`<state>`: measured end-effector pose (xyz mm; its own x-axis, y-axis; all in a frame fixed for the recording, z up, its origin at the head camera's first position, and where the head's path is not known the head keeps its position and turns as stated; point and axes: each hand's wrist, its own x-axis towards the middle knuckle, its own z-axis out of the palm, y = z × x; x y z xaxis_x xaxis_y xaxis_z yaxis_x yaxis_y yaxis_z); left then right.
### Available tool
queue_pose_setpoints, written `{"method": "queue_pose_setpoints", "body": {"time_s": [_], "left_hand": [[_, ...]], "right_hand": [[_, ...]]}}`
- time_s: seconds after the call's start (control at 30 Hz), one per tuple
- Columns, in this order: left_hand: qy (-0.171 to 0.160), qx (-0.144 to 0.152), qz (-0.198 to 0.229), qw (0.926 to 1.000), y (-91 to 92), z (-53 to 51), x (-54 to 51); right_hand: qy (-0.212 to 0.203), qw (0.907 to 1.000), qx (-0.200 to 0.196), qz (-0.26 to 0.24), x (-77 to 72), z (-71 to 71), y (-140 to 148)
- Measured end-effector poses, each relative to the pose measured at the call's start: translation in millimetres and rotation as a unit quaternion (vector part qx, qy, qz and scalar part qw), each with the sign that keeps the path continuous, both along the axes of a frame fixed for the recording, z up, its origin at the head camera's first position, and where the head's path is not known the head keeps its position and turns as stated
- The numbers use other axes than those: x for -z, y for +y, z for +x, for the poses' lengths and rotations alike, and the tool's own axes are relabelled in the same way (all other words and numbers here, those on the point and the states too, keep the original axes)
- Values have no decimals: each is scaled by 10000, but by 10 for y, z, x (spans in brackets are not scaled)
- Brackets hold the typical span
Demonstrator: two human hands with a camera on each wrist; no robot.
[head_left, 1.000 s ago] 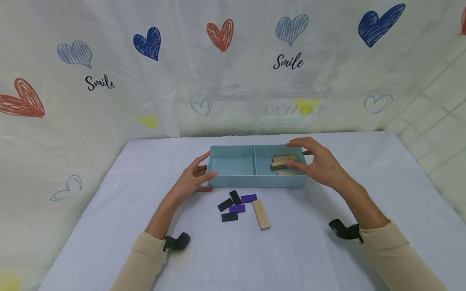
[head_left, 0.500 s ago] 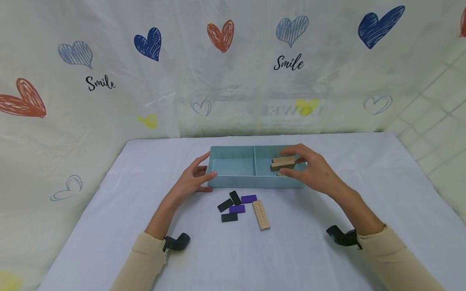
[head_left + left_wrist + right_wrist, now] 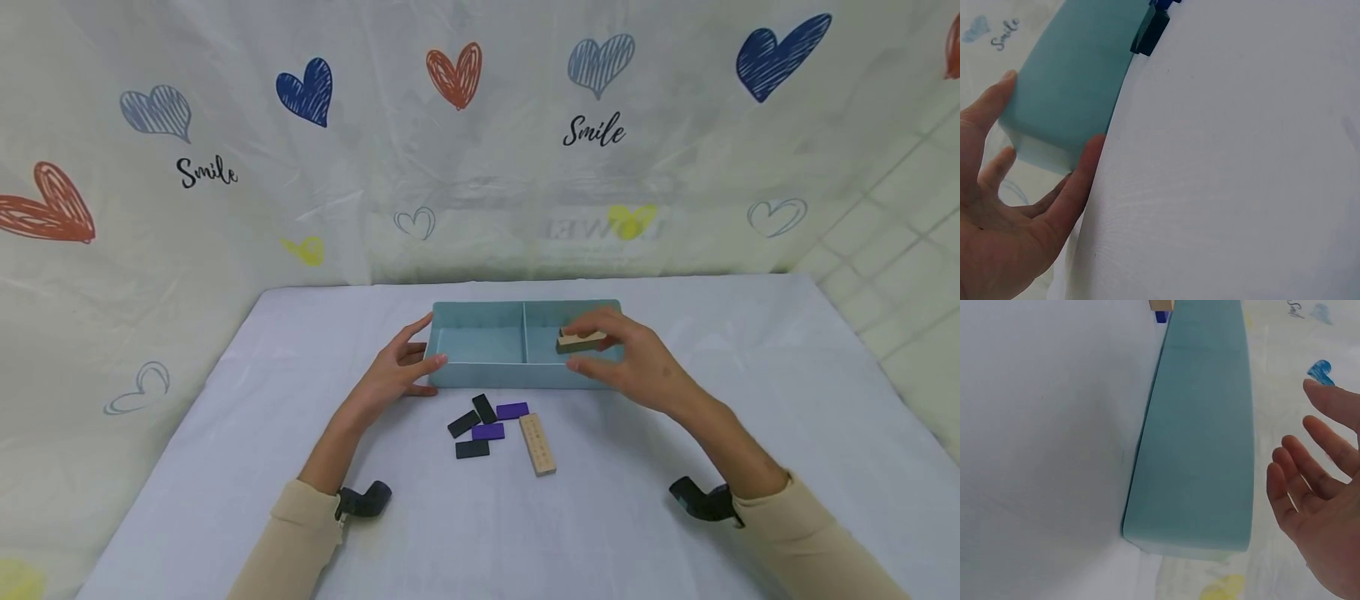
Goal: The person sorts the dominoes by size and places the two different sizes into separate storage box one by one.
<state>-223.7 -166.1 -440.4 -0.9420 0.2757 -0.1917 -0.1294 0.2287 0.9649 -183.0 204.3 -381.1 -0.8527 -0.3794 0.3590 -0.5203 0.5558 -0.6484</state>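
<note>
A light blue two-compartment box [image 3: 480, 377] stands on the table. My left hand [image 3: 393, 365] grips its left end, thumb at the front corner and fingers along the end wall; in the left wrist view the hand [image 3: 1029, 206] spans that end. Over the right compartment my right hand [image 3: 641, 362] hovers with thumb and fingers apart, nothing visibly held. Beneath its fingers lie wooden blocks [image 3: 576, 345], partly hidden. In the right wrist view the right hand [image 3: 1322, 481] shows relaxed, separated fingers above the box wall [image 3: 1200, 437].
In front of the box lie several black tiles [image 3: 472, 449], two purple tiles [image 3: 488, 432] and a dotted wooden block [image 3: 538, 445]. A white cloth [image 3: 570, 533] covers the table. Behind hangs a sheet printed with hearts [image 3: 453, 75].
My right hand has moved left and slightly toward me over the right compartment, now covering more of the wooden blocks. The left hand and box look unchanged.
</note>
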Motion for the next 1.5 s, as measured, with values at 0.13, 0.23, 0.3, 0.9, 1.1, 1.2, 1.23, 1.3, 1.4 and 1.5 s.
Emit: {"method": "queue_pose_setpoints", "body": {"time_s": [0.13,0.23,0.3,0.9,1.1,1.2,1.23,1.3,1.4,1.5], "left_hand": [[0,-15,-29,10000,5,-3,0],[6,6,-27,10000,-1,-6,4],[13,22,-27,10000,-8,-7,9],[65,61,-40,10000,-9,-13,18],[70,65,-11,10000,-12,-18,27],[69,87,6,9999,-15,-16,26],[67,94,10,9999,-15,-15,23],[58,103,27,9999,-20,-12,21],[30,87,41,9999,-23,-9,18],[25,69,41,10000,-21,-9,15]], "right_hand": [[65,9998,-155,-95,20,23,-31],[53,9997,-227,-69,29,47,-61],[17,9997,-234,-40,35,66,-81],[-424,9985,-308,128,101,196,-201],[-480,9974,-499,199,123,212,-216],[-564,9965,-577,234,132,227,-221],[-603,9961,-590,255,136,232,-224],[-676,9954,-611,309,145,243,-231],[-752,9943,-632,408,161,256,-248],[-767,9935,-696,461,177,263,-264]]}}
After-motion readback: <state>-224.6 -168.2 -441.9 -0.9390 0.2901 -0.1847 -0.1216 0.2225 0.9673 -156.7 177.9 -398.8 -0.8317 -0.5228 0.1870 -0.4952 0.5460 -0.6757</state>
